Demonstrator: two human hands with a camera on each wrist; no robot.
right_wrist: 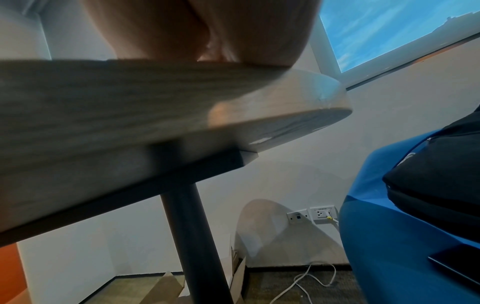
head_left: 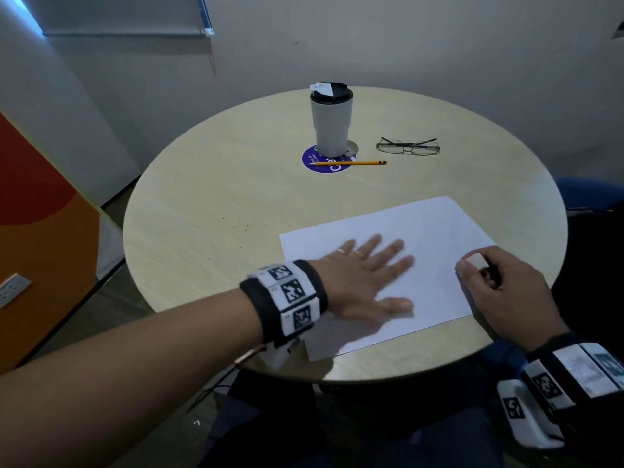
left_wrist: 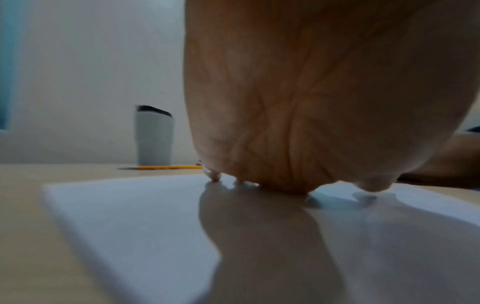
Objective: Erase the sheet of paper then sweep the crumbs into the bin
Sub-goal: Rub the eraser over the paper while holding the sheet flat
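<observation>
Head view, left to right. Dark crumbs (head_left: 236,228) lie scattered on the table (head_left: 209,170) at centre-left of the frame, just left of the paper (head_left: 435,228) and apart from it. No bin shows in any view.

The left hand (head_left: 364,275) lies flat on the left half of the paper, fingers straight and spread, palm down, holding nothing. The left wrist view confirms the palm and fingertips (left_wrist: 215,176) bearing on the sheet.

The paper sits at lower centre of the frame, near the table's front edge, turned at a slant.

A tumbler (head_left: 331,119) stands upright on a round blue coaster (head_left: 312,160) at upper centre. A pencil (head_left: 351,162) lies across the coaster. Glasses (head_left: 408,146) lie to the right of the tumbler.

The right hand (head_left: 506,292) rests at the paper's right edge, fingers curled, pinching an eraser (head_left: 476,260) between thumb and fingers. Whether the eraser touches the sheet cannot be told.
</observation>
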